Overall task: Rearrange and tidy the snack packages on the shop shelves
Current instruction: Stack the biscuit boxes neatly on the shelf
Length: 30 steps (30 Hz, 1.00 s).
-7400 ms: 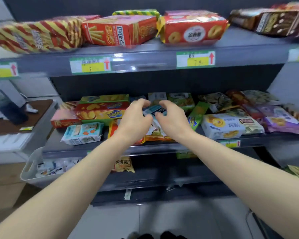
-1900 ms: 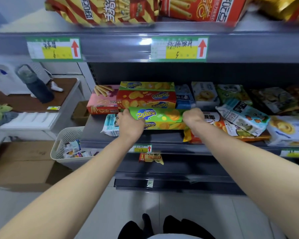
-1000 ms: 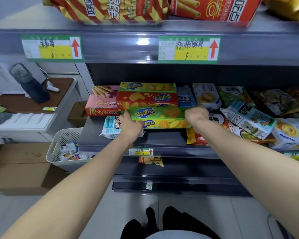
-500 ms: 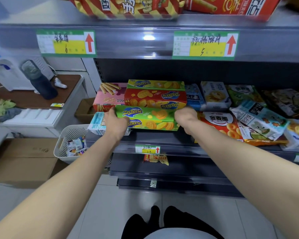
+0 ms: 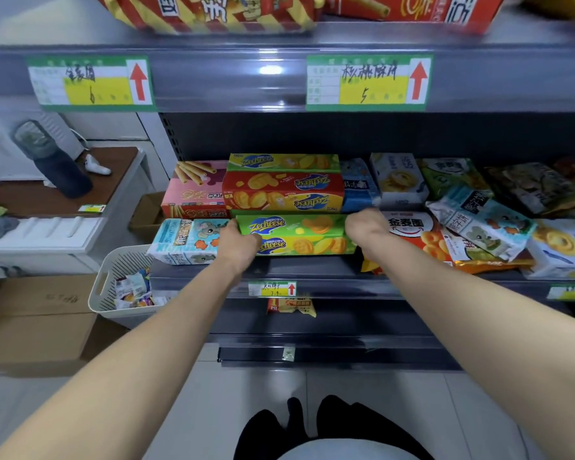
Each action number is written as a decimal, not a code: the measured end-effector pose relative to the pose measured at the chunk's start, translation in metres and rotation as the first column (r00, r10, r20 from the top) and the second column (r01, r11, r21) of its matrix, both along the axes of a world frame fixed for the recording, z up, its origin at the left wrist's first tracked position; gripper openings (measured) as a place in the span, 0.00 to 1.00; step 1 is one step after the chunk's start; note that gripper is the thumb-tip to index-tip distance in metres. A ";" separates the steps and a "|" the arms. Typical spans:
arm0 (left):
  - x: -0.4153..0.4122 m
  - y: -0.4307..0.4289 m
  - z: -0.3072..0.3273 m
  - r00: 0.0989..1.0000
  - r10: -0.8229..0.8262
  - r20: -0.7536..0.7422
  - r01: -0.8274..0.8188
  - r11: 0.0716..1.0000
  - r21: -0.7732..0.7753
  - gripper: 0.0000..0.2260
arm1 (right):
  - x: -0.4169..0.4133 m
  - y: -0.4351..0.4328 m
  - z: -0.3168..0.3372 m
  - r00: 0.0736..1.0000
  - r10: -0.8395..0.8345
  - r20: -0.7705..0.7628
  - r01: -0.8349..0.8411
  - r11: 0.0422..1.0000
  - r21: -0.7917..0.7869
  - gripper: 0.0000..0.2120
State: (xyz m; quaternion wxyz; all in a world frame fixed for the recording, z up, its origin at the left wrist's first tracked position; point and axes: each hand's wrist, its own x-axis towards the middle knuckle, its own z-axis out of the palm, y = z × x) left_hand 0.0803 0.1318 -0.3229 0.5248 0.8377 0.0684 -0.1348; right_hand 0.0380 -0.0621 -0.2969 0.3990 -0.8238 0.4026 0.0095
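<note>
A long green and yellow Zecheese box (image 5: 299, 234) lies lengthwise on the middle shelf (image 5: 279, 270), in front of a red Zecheese box (image 5: 283, 190) with another green one (image 5: 283, 162) on top. My left hand (image 5: 238, 244) grips the front box's left end. My right hand (image 5: 364, 225) grips its right end. A pale blue snack bag (image 5: 186, 240) lies just left of my left hand. A red and white biscuit bag (image 5: 415, 234) lies right of my right hand.
A pink wafer-stick box (image 5: 196, 190) stands back left. Blue, white and green packages fill the shelf's right side. A white basket (image 5: 120, 287) of small packets hangs by the shelf's left end, above a cardboard box (image 5: 37, 323). Striped bags sit on the upper shelf (image 5: 279, 81).
The green box sits a little farther back, close against the red box. Both hands keep hold of its ends. The view has shifted slightly.
</note>
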 end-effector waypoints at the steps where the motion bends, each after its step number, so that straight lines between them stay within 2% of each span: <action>1: 0.001 0.002 0.001 1.000 0.003 -0.003 -0.003 1.000 -0.001 0.20 | 0.000 0.003 -0.002 1.000 -0.006 0.004 0.006 1.000 0.011 0.15; 8: 0.008 0.006 -0.003 1.000 -0.006 0.021 0.007 1.000 -0.030 0.16 | 0.003 0.016 -0.010 0.996 -0.058 0.074 0.053 0.996 0.068 0.14; 17: 0.018 0.008 -0.006 0.998 -0.065 -0.003 0.066 0.997 0.033 0.28 | 0.007 0.020 -0.015 0.988 -0.075 0.132 0.055 0.987 0.149 0.12; 19: 0.020 0.010 -0.007 0.997 -0.077 -0.016 0.078 0.996 0.053 0.27 | 0.006 0.021 -0.015 0.991 -0.052 0.127 0.033 0.988 0.149 0.10; 23: 0.022 0.010 -0.009 0.994 -0.107 0.000 0.106 0.988 0.110 0.22 | -0.002 0.023 -0.011 0.990 0.023 0.138 -0.034 0.996 0.079 0.14; 30: -0.014 -0.002 0.022 0.955 -0.281 0.096 0.256 0.943 0.210 0.28 | -0.024 0.040 0.004 0.970 0.206 0.130 -0.195 0.977 -0.090 0.13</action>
